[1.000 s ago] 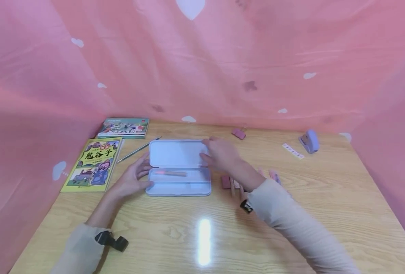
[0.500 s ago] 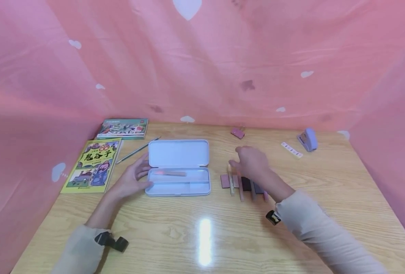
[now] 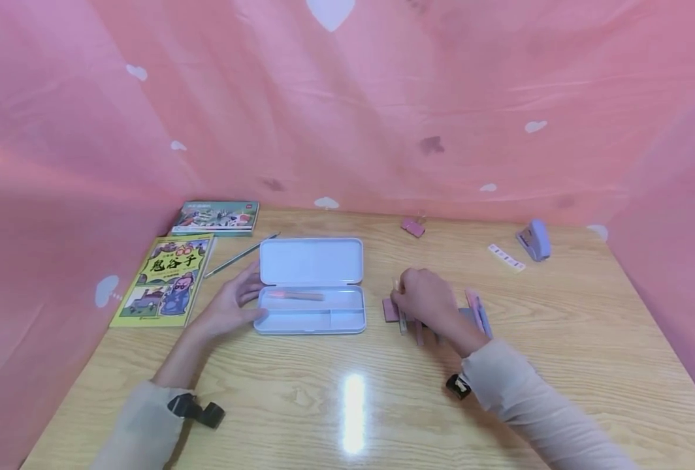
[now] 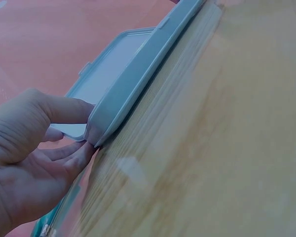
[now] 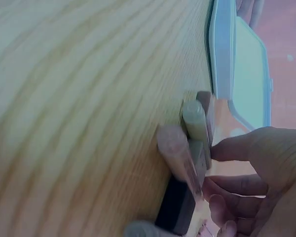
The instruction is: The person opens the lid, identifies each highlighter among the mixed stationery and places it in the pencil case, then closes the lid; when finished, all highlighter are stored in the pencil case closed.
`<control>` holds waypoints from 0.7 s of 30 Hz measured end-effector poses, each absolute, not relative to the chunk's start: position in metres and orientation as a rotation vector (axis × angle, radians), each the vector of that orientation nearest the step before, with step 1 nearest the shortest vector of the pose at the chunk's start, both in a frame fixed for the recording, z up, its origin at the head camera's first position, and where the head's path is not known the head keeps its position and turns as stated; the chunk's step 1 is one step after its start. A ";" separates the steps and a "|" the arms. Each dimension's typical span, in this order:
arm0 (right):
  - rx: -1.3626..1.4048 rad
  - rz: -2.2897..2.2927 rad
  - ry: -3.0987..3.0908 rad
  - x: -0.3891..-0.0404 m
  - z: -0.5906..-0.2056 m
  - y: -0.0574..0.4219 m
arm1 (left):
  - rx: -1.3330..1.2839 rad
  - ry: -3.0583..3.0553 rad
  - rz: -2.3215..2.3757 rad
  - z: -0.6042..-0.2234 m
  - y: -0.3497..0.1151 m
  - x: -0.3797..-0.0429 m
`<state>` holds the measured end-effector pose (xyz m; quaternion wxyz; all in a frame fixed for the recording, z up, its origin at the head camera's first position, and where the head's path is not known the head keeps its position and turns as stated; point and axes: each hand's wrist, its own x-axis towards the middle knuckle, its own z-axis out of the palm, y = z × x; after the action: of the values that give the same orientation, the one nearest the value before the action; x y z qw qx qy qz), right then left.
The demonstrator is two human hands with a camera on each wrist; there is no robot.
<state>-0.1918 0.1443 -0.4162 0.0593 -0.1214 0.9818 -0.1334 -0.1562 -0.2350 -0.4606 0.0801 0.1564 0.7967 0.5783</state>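
Note:
An open white pencil case (image 3: pixel 310 261) lies on the table, holding a pen (image 3: pixel 296 296) with a pink end in its back compartment. My left hand (image 3: pixel 231 307) grips the case's left end, thumb on the front rim and fingers behind, as the left wrist view shows. My right hand (image 3: pixel 430 297) is low over a row of pens and erasers right of the case. Its thumb and index finger close about a pale yellow pen (image 5: pixel 196 118). Beside that pen lie a pink pen (image 5: pixel 172 143) and a black eraser (image 5: pixel 176 207). The palm hides part of the row.
Left of the case are a yellow comic book (image 3: pixel 162 281), a green book (image 3: pixel 215 217) and a pencil (image 3: pixel 242 254). A pink binder clip (image 3: pixel 413 227) sits at the back. A sticker strip (image 3: pixel 506 257) and a purple stapler (image 3: pixel 534 240) stand far right.
My right hand has moved from the case's lid to the right and down onto the row of pens. The left hand stays at the case's left end.

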 end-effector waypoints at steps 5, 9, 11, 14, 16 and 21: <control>-0.241 -0.517 2.922 -0.196 -0.417 0.142 | 0.391 2.404 1.676 -0.460 -0.236 -0.158; -0.182 -0.715 2.889 -0.201 -0.417 0.145 | 0.381 2.396 1.688 -0.459 -0.235 -0.157; -0.191 -0.818 2.889 -0.203 -0.413 0.147 | 0.399 2.394 1.693 -0.458 -0.234 -0.156; -0.242 -0.927 2.892 -0.205 -0.405 0.150 | 0.407 2.394 1.702 -0.457 -0.233 -0.155; -0.295 -0.986 2.876 -0.206 -0.397 0.151 | 0.411 2.399 1.705 -0.456 -0.233 -0.154; -0.441 -0.994 2.885 -0.209 -0.378 0.150 | 0.403 2.378 1.718 -0.457 -0.234 -0.153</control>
<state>-0.2092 0.1500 -0.3785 0.0294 -0.1430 0.9353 -0.3223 -0.1533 -0.2337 -0.4573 0.0903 0.1356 0.7998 0.5777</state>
